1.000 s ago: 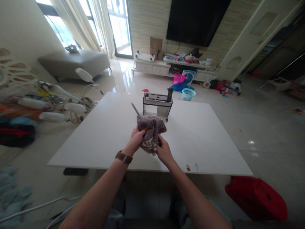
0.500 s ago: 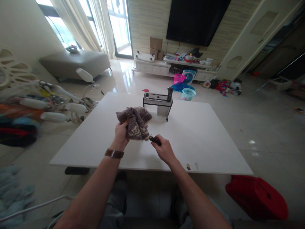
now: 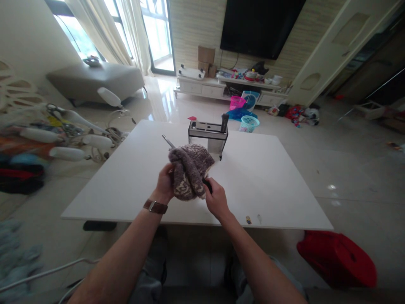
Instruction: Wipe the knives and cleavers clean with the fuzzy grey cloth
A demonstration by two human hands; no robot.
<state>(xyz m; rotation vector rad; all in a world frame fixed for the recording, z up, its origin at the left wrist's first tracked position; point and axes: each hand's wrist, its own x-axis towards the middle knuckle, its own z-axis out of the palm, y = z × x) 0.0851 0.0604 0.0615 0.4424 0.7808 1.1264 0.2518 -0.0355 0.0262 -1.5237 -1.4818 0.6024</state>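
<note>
A brown-and-cream patterned cloth (image 3: 191, 169) is bunched above the table, with my left hand (image 3: 165, 181) closed around its left side. My right hand (image 3: 217, 198) grips the black handle (image 3: 207, 185) of a utensil at the lower right edge of the cloth. Out of the cloth's upper left comes a slim metal shaft (image 3: 168, 142), roughly in line with that handle; the stretch between is hidden inside the cloth. Just beyond my hands stands a slotted knife holder (image 3: 208, 130) with a black-handled piece (image 3: 224, 123) upright in its right end.
The white table (image 3: 265, 181) spreads out under my hands. Two small flat items, one a sticker-like figure (image 3: 248, 220), lie near its front edge. A red object (image 3: 338, 257) sits below the right corner. Beyond the table are a light-blue basket (image 3: 249, 123) and a lamp (image 3: 95, 141) at left.
The cloth and my left hand have shifted right, towards my right hand. The cloth now covers more of the utensil by the handle, and a metal shaft shows at its upper left.
</note>
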